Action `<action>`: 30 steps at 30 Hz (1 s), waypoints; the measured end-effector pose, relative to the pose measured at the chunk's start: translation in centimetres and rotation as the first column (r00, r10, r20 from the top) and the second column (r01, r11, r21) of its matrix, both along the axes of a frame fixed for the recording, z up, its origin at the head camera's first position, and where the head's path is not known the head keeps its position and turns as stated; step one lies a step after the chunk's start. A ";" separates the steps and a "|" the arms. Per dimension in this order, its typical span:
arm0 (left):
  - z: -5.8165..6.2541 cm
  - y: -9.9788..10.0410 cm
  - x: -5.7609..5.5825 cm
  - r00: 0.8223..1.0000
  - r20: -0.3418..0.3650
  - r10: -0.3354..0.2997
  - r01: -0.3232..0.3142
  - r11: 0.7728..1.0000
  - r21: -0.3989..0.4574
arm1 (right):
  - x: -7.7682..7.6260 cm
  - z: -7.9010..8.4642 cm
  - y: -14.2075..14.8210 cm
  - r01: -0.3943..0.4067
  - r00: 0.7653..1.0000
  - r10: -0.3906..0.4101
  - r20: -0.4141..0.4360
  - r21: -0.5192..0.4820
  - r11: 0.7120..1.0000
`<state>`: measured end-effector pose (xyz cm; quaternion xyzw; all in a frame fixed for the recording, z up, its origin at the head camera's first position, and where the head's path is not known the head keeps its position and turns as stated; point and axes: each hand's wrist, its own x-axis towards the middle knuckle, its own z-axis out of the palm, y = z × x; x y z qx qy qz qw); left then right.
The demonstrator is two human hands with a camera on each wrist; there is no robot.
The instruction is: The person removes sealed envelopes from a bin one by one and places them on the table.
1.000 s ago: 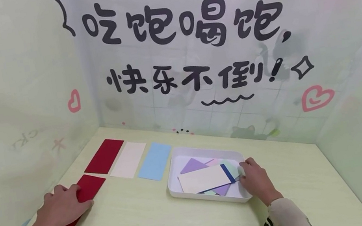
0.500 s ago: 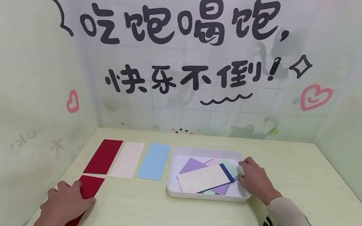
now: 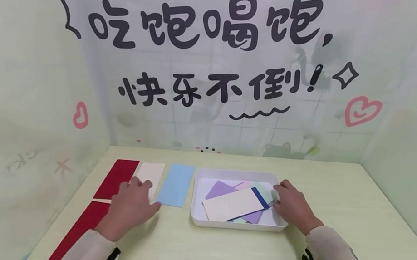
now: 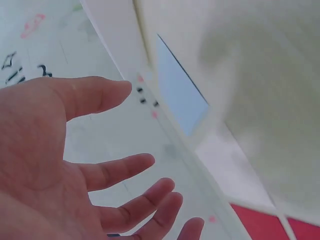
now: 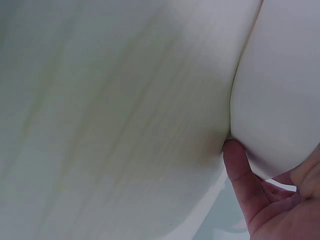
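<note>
In the head view my left hand (image 3: 128,210) hovers, fingers relaxed and spread, over the near end of a pale pink card (image 3: 154,172). The left wrist view shows that hand (image 4: 65,145) holding nothing. A blue card (image 3: 178,183) lies to its right. Two dark red cards lie on its left, a far one (image 3: 116,178) and a near one (image 3: 80,229), end to end with a slim gap; my forearm partly covers the near one. My right hand (image 3: 295,205) grips the right end of a white tray (image 3: 241,229); in the right wrist view its thumb (image 5: 236,162) presses against the tray's wall (image 5: 280,75).
Inside the tray lie a cream card (image 3: 229,205) with a navy strip at one end, purple cards (image 3: 220,188) and pale green and pink pieces. Printed curtains enclose the pale wooden table (image 3: 171,255) at the back and both sides.
My left hand has left the near red card and moved right and away from me, to above the pink card. My right hand stays on the tray, and the cards lie where they were.
</note>
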<state>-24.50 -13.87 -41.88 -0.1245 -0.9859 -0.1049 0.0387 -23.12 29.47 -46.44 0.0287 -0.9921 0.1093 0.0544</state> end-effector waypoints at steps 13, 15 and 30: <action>1.5 11.1 -1.2 0.969 -0.078 -0.236 0.230 0.970 -0.077 | 0.0 0.0 0.0 0.009 1.000 -0.008 0.003 -0.017 1.000; 1.4 12.5 -1.3 0.962 -0.064 -0.265 0.260 0.963 -0.072 | 0.0 0.0 0.0 0.007 1.000 -0.007 -0.001 -0.019 1.000; -0.6 19.3 -1.2 0.909 0.052 -0.413 0.416 0.900 -0.130 | -0.1 0.0 0.0 0.021 1.000 -0.021 0.011 -0.032 0.999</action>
